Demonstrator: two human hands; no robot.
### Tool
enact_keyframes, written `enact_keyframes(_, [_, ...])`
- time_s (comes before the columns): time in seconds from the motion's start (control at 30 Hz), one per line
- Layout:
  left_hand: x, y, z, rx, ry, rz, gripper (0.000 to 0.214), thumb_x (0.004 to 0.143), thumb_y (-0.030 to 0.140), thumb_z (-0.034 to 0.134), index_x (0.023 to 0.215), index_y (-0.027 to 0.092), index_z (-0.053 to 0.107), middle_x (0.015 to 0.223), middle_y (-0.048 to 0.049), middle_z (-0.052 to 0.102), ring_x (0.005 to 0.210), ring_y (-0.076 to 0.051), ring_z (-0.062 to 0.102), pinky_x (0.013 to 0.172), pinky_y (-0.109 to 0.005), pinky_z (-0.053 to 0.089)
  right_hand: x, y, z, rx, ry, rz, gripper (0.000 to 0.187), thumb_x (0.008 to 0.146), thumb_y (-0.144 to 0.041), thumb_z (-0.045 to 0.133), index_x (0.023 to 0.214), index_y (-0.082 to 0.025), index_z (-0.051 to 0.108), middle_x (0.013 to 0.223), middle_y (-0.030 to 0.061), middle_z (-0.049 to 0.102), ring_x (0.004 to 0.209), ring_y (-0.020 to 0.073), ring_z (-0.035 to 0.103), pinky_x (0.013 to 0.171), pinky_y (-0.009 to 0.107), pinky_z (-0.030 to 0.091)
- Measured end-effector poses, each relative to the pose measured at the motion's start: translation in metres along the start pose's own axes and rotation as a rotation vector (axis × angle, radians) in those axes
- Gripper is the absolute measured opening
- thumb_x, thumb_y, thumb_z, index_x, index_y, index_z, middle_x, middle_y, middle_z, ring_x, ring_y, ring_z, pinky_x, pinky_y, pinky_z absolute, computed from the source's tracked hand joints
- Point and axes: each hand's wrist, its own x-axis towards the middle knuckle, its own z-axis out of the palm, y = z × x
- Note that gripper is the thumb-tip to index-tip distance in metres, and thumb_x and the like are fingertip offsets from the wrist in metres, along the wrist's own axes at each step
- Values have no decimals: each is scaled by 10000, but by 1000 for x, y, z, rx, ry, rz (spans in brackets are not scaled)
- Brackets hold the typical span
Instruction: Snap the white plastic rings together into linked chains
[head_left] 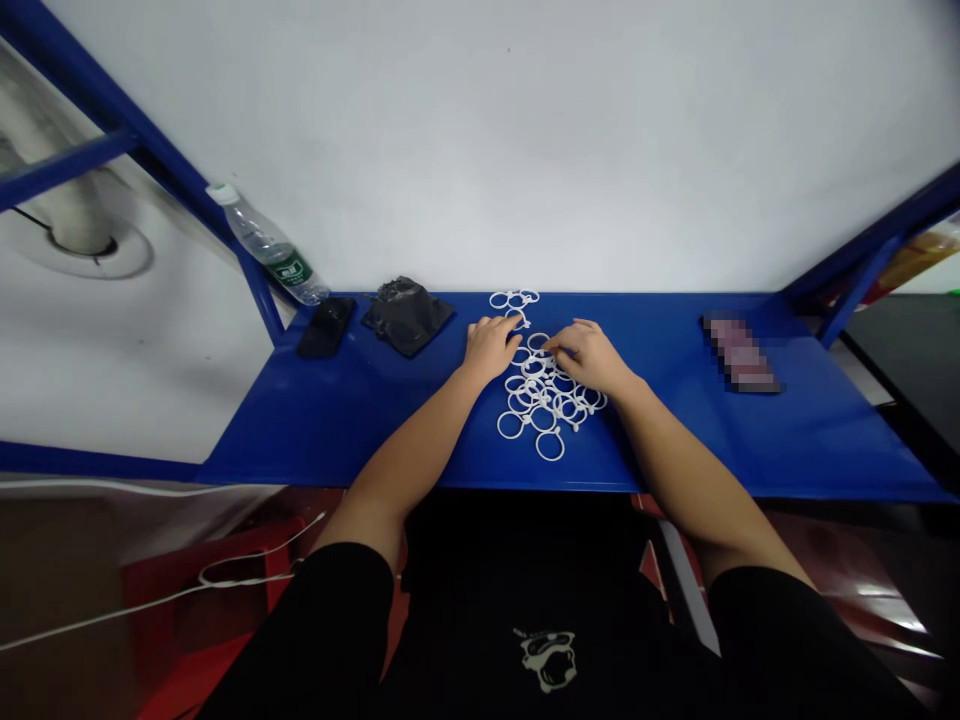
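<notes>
**White Plastic Rings point(541, 398) Heaped on Blue Metal Bench point(360, 430)**

The left hand point(491, 350), fingers loosely curled, sits at the heap's upper-left edge. The right hand point(589, 358) lies over its upper-right side, fingertips reaching in. Whether either pinches a ring, I cannot tell.

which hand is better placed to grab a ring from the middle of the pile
Probably the right hand: its fingers reach over the middle of the white rings, while the left hand sits at the pile's edge, further from the middle.
</notes>
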Motion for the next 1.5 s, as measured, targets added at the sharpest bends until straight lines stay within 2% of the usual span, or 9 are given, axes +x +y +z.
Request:
enact_keyframes(0.13, [0,3,0,17,-43,-25,346,1079,276,766,1423,287,801,1044,-80,845,1078,-335,728,1016,-483,488,0,1,5,18,40,3,335,1038,-266,533,1144,-272,850,1047,75,876,1002,292,785,1185,585,493])
enact_keyframes(0.37, [0,8,-4,90,-125,-65,223,1095,329,746,1264,272,881,1024,-96,833,1022,-319,767,985,-461,523,2,11,15,31,32,-47,330,1045,-283,547,1143,-211,853,1036,119,877,951,305,781,976,498,572])
enact_keyframes(0.5, [-1,15,-10,39,-92,-48,150,1084,268,758,1160,269,887,1056,-74,838,992,-280,782,949,-420,534,2,11,15,16,84,-12,327,1073,-327,566,1182,-227,858,1079,123,878,983,319,778,983,516,573])
enact_keyframes(0.73, [-11,39,-14,-114,66,180,186,1145,301,705,1217,267,874,1180,-75,877,1048,-235,813,990,-425,550,1,1,15,10,193,16,334,1120,-402,576,1217,-255,860,1044,124,864,981,330,765,999,548,568])
enact_keyframes(0.97, [-16,46,-12,-141,37,206,173,1153,273,700,1153,269,873,1157,-66,885,1096,-232,817,981,-429,550,-1,0,12,-42,179,-14,330,1123,-422,552,1114,-276,848,1031,99,869,1008,322,779,1176,591,507])
enact_keyframes(1.17, [-14,44,-18,-122,-5,244,182,1161,264,679,1118,234,853,1137,-66,877,1084,-239,794,975,-430,522,-2,-4,9,-100,128,-18,319,1101,-386,549,1053,-266,841,997,103,858,1012,328,766,1222,617,458])
enact_keyframes(1.37, [-12,35,-19,0,-36,192,157,1120,298,731,1163,282,882,1287,-89,811,1222,-307,683,1052,-489,493,10,18,2,-52,151,84,348,1089,-404,577,1239,-240,846,1152,131,870,1055,350,763,1023,559,575])
enact_keyframes(1.43, [-12,35,-18,-3,-87,190,127,1092,293,775,1144,290,890,1316,-81,796,1251,-311,662,1107,-505,474,24,28,5,-65,161,122,386,1082,-381,581,1346,-227,816,1200,140,864,1104,369,758,1034,576,583])
enact_keyframes(1.5, [-12,36,-18,-24,-128,197,121,1085,305,792,1152,289,892,1295,-74,802,1250,-307,663,1147,-514,455,44,35,11,-95,82,112,452,1070,-343,594,1462,-200,766,1293,166,847,1179,388,746,1080,589,576])
